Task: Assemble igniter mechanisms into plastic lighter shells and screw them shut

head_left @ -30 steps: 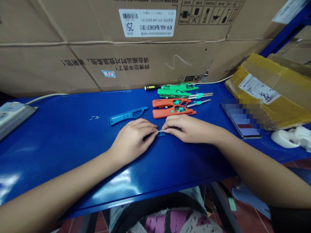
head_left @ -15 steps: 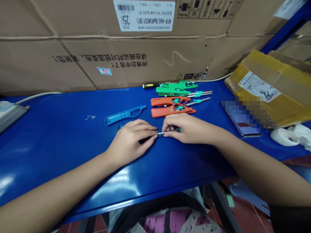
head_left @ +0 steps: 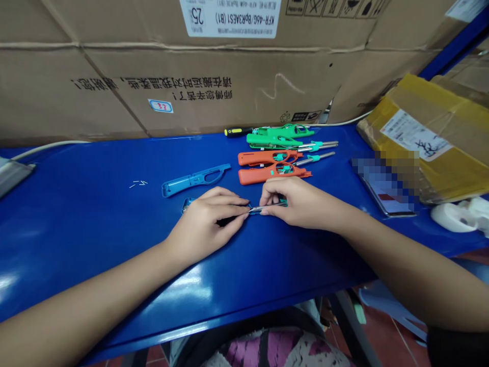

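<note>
My left hand (head_left: 204, 224) and my right hand (head_left: 300, 201) meet at the middle of the bench, fingertips pinching a thin metal lighter nozzle (head_left: 260, 209) with a teal collar. A small blue plastic part (head_left: 187, 205) shows beyond my left hand, and the rest of it is hidden under my fingers. Just above lies a loose blue lighter shell (head_left: 194, 179). Farther back, orange lighter bodies (head_left: 267, 165) and green lighter bodies (head_left: 278, 137) lie side by side, out of reach of my fingers.
The blue bench (head_left: 95, 214) holds a black-and-yellow screwdriver (head_left: 237, 131), a face-up phone (head_left: 385, 186), a yellow-taped parcel (head_left: 428, 137) and a white object (head_left: 453, 217). A large cardboard box (head_left: 191, 86) stands along the back edge. A grey unit (head_left: 11, 176) sits at the left edge.
My right hand has shifted slightly right, showing more of the metal nozzle between my hands. The whole view has tilted a little downward.
</note>
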### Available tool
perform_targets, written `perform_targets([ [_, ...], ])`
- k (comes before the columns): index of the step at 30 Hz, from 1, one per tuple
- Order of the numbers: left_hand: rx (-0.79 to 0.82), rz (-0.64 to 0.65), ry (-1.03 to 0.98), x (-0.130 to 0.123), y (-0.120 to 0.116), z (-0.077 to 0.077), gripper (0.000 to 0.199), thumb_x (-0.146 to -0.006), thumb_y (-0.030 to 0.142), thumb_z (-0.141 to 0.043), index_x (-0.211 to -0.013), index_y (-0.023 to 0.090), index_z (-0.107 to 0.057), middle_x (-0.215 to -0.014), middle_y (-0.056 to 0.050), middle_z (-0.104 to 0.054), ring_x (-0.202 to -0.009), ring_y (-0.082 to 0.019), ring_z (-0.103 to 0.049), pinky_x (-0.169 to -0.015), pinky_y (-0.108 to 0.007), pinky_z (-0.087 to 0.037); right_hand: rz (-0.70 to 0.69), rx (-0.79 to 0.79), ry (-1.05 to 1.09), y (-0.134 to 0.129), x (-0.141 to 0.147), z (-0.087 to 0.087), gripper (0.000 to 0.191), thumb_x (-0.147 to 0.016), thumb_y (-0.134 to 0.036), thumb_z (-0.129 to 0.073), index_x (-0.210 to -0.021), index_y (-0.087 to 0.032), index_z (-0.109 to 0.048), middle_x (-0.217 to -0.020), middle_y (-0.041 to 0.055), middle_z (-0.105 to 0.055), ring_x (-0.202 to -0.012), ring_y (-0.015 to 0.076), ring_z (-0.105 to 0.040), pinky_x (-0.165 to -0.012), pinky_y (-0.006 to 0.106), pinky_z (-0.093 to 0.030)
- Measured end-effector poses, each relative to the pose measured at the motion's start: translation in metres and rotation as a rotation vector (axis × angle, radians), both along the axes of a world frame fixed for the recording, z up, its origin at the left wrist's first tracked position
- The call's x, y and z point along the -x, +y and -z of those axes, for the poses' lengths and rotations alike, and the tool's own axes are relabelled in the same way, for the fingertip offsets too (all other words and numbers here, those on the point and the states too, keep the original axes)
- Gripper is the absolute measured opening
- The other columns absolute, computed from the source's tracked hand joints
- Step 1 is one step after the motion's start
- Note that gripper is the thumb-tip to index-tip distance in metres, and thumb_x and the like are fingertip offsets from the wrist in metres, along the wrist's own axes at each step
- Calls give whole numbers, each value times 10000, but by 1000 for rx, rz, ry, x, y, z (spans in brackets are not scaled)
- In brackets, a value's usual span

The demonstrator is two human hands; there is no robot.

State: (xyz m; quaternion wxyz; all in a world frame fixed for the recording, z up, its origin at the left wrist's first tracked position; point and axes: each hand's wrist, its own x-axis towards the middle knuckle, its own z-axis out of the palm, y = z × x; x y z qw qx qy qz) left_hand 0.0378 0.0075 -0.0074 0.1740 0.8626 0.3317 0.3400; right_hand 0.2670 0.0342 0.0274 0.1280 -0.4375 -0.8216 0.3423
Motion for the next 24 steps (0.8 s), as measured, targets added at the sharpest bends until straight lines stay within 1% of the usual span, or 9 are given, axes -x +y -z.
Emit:
perform_targets([
  [4,8,-3,-21,-1,1,1,160,-911,170,-674,-1007,186,-801,-1022,-73,-796,-946,-206,-694,-862,-365,-598,-2,-27,-3,-1,1,2,81,-834,-100,-710,-811,-147,-649,-771,1,-646,-717,124,-571,-660,245,-434],
  [10,-1,-2,-26,-1,2,2,143,-901,162,-691,-987,164,-805,-1013,-81,-797,-939,-209,-691,-856,-361,-591,-31,-141,-50,-4,-1,4,96,-817,-77,-728,-800,-158,-679,-729,-12,-656,-692,119,-565,-632,247,-398],
  [15,-2,-9,-21,-2,3,2,150,-900,152,-691,-998,161,-803,-1023,-83,-795,-950,-212,-689,-875,-375,-588,-54,-238,-30,-6,-2,6,66,-859,-120,-715,-810,-155,-688,-833,23,-695,-772,138,-607,-694,261,-425],
  [18,-1,-14,-20,-1,3,2,153,-898,154,-696,-1009,169,-801,-1027,-78,-794,-958,-212,-688,-878,-376,-588,-52,-236,-7,-4,-1,9,88,-846,-107,-724,-796,-157,-673,-810,14,-685,-773,136,-601,-710,259,-431],
  [21,-4,-18,-12,-1,3,2,160,-898,155,-697,-1020,175,-800,-1038,-78,-793,-964,-214,-685,-876,-381,-589,-41,-200,12,-1,0,12,105,-823,-90,-737,-793,-159,-663,-751,-7,-655,-720,122,-570,-683,248,-426],
  [24,-7,-30,-10,-1,2,2,156,-896,156,-701,-1013,173,-803,-1035,-82,-794,-961,-219,-686,-874,-389,-591,-56,-137,42,2,-2,12,42,-860,-135,-701,-849,-159,-669,-762,-7,-644,-700,118,-563,-649,243,-426],
])
